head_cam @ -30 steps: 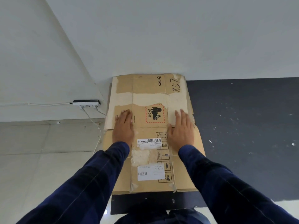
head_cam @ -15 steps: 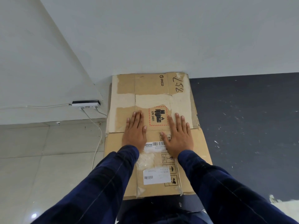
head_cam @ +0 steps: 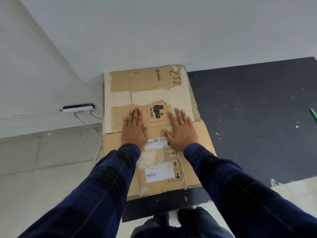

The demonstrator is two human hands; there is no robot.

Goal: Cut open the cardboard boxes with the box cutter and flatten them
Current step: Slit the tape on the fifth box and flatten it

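A flattened brown cardboard box [head_cam: 197,143] lies on the floor against the white wall, with torn patches, shipping labels and a red-bordered UN 3481 sticker. My left hand [head_cam: 134,129] rests palm down on it, left of the sticker, fingers spread. My right hand [head_cam: 182,130] lies flat to the sticker's right, also holding nothing. Both wrists sit over the barcode label. A green-handled tool, probably the box cutter [head_cam: 313,114], lies on the dark mat at the far right edge, far from both hands.
A dark speckled mat [head_cam: 248,117] covers the floor under and right of the box. A white power strip [head_cam: 78,109] with plugged cables sits by the left wall. Pale tiles [head_cam: 42,169] spread to the left. My knees show at the bottom.
Both hands slid inward toward the sticker, from the panel's outer parts to just beside it, still pressed flat. The view shifted so the green tool now shows at right.
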